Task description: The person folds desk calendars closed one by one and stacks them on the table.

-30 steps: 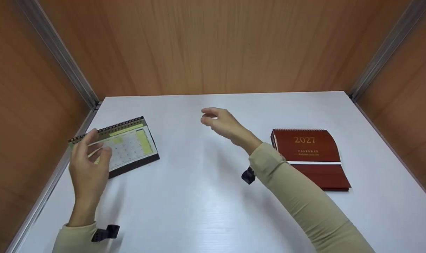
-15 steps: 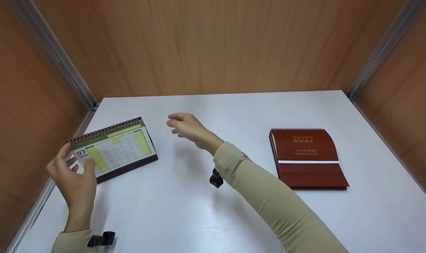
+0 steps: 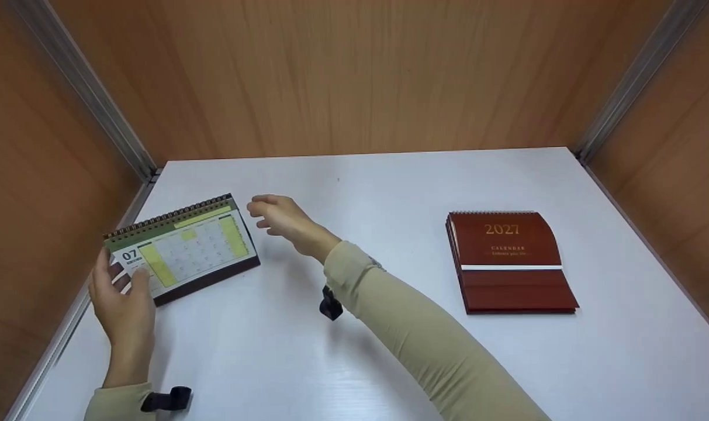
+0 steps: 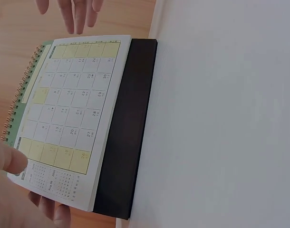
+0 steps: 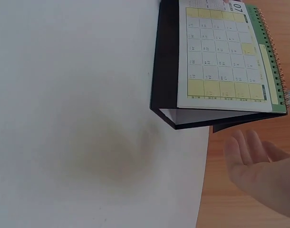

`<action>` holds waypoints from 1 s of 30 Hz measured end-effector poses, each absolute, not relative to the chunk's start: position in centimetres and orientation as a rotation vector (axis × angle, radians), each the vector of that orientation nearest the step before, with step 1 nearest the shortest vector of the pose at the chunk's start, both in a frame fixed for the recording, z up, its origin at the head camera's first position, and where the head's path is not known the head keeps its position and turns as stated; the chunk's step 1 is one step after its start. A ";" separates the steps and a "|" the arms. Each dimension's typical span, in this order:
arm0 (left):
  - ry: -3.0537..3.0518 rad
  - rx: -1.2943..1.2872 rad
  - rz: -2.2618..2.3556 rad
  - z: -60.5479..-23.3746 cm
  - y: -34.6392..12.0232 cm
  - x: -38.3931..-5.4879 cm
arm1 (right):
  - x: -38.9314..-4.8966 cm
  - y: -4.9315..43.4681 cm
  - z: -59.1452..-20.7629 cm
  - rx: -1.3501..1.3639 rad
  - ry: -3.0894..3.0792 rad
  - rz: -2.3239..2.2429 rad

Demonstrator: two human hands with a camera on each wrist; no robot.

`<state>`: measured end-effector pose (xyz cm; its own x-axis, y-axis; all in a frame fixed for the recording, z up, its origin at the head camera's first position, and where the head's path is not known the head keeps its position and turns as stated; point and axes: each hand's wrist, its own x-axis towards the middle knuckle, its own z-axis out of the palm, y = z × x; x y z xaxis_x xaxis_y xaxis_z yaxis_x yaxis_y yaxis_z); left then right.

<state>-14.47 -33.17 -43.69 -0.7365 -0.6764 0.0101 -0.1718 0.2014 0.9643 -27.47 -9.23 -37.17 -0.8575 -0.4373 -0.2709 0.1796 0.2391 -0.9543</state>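
Note:
A spiral-bound desk calendar (image 3: 190, 245), its page marked 07, stands tilted on the white table's left side, with a dark base strip along its front. At its left end is my left hand (image 3: 120, 298), thumb extended over the page corner and fingers spread at the side edge. In the left wrist view the thumb (image 4: 14, 161) overlaps the page, and fingertips (image 4: 63, 213) show right at the end edge. My right hand (image 3: 287, 222) hovers just off the calendar's right end, fingers pointing toward it and holding nothing. The right wrist view shows a gap between those fingers (image 5: 247, 147) and the calendar.
A dark red 2027 calendar (image 3: 509, 263) with a white band lies at the table's right. Wooden panels (image 3: 354, 76) wall the back and both sides, with metal posts (image 3: 91, 88) at the corners. White tabletop (image 3: 366, 193) spans between the two calendars.
My right hand has swept left from mid-table to the calendar's right end. My left hand has shifted left and down from over the calendar, then closed in around its left end.

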 end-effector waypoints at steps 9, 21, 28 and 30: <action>-2.084 0.751 -1.521 -44.1 -33.1 -14.4 | -27.0 -11.3 -37.9 -0.238 1.915 -1.722; -2.156 0.689 -1.483 -44.2 -32.2 -14.4 | -27.0 -10.6 -38.0 -0.244 1.930 -1.694; -2.172 0.667 -1.429 -44.5 -32.3 -14.5 | -27.0 -10.6 -38.1 -0.221 1.902 -1.711; -2.166 0.662 -1.423 -44.6 -32.3 -14.5 | -26.9 -10.7 -38.1 -0.208 1.897 -1.714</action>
<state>-14.48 -32.32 -44.62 -0.7774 -0.6184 0.1150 -0.1399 0.3482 0.9269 -26.92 -10.67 -38.08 -0.8261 -0.4747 -0.3035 0.2540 0.1672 -0.9527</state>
